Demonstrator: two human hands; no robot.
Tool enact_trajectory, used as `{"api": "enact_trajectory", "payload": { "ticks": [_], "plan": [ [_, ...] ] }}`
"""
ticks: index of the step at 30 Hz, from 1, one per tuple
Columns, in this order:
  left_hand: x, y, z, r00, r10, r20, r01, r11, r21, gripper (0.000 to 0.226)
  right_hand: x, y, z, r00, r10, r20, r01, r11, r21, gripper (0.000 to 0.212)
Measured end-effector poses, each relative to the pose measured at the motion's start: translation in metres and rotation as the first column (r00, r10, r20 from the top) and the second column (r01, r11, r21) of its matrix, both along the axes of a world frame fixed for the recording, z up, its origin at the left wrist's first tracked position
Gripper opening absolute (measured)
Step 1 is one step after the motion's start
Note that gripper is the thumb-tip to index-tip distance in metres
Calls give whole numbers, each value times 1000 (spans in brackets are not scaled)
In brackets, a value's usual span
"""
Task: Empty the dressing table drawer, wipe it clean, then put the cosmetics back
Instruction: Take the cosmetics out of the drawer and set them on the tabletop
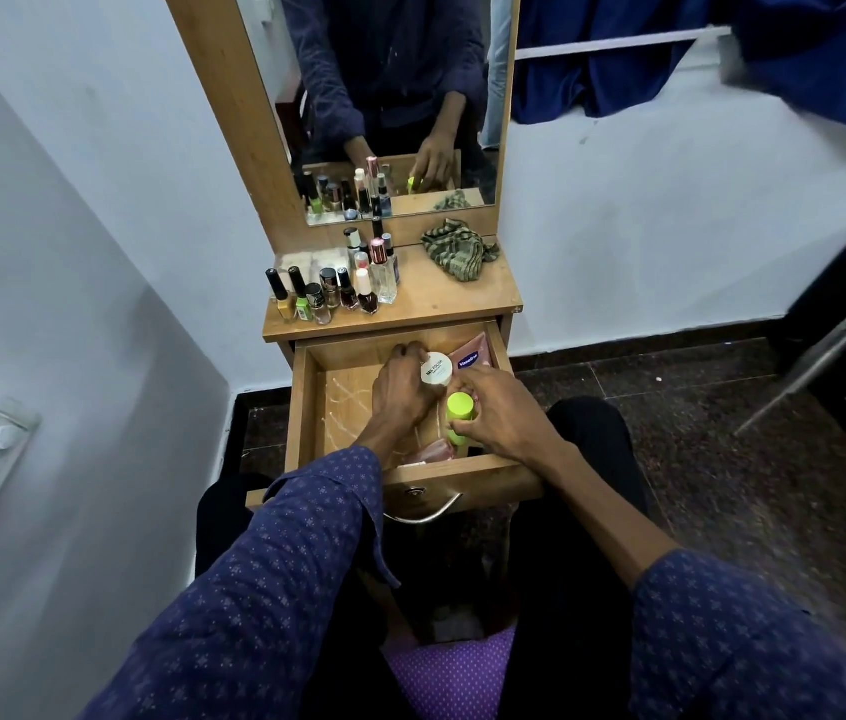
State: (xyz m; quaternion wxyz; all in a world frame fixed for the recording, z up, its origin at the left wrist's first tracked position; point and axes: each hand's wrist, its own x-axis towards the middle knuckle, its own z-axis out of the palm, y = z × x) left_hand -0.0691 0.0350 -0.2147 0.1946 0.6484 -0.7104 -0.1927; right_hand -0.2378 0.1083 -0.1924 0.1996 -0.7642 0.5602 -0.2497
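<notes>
Your left hand (402, 392) reaches deep into the open drawer (306, 407), fingers curled around a white nail-polish jar (436, 370), while your right hand (501, 415) grips a lime-green bottle (459, 407).

The drawer (306, 407) is light brown wood with pale white streaks on its floor. In it, a white jar (436, 370) bears black lettering, a pink Vaseline sachet (471, 359) carries a dark blue label, and a bottle (458, 414) is bright lime green. Both sleeves (275, 553) are dark blue-purple with a small pale star-like print. On the light wooden surface (441, 298) lies a cloth (458, 252) striped in olive green and black. The nail polish bottles (329, 296) have mostly black caps; one is green, one yellow, some dark red. The cushion (452, 678) is purple with white dots. The walls (72, 200) are pale blue-white, the floor (722, 459) dark speckled brown.
</notes>
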Motion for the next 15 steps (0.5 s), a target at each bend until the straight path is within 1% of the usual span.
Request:
{"api": "enact_trajectory", "payload": {
  "ticks": [3,6,12,15],
  "plan": [
    [2,2,-2,998,-2,-57,1,1000,-7,58,0,1,2,999,-12,30,13,1000,-13,31],
    [7,4,0,996,-12,-90,9,999,-42,53,0,1,4,998,-30,46,32,999,-37,35],
    [19,20,19,995,-56,-85,33,969,-245,50,1,3,11,995,-62,80,70,992,-107,47],
    [23,28,33,989,-64,-133,17,943,-332,47,3,6,17,986,-86,141,105,985,-137,49]
  ]
}}
